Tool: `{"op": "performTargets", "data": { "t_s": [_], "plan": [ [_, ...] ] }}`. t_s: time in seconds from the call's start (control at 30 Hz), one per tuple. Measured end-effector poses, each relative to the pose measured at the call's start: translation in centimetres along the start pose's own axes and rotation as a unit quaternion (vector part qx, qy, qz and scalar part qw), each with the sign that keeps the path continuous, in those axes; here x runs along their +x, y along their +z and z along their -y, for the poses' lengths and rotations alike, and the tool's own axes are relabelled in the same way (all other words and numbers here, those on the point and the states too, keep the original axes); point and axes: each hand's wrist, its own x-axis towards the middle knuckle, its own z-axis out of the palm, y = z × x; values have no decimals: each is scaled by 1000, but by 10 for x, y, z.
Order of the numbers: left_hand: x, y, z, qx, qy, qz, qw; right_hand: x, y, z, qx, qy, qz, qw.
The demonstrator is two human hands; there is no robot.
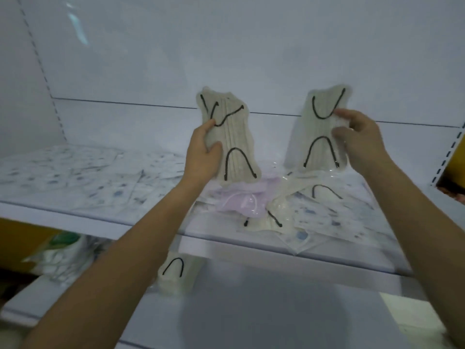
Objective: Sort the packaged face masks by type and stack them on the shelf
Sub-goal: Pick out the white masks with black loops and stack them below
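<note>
mid-sort above the shelf: gripping left mask in curled fingers of left hand, pinching right mask with right hand; apparently same type, so next probably stacking both together on the shelf.

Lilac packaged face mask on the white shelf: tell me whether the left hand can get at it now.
Probably not yet. The lilac packaged face mask lies mostly uncovered just below the left hand, but that hand grips a beige pleated mask with black ear loops.
</note>
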Motion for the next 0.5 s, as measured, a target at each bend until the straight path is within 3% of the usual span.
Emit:
{"op": "performTargets", "data": {
  "t_s": [0.07, 0.17, 0.37, 0.5],
  "plan": [
    [-9, -20, -10, -20, -3, -1, 1000, -23, 33, 43, 99, -18, 70, 992],
    [-35, -59, -22, -71, -5, -9, 997, -81, 94, 84, 127, -49, 146, 980],
    [-126, -184, -5, -116, -67, -24, 991, -218, 217, 88, -65, -86, 192, 975],
    [-193, -281, 30, -171, -156, -27, 973, -309, 288, 84, -105, -96, 277, 950]
  ]
}}
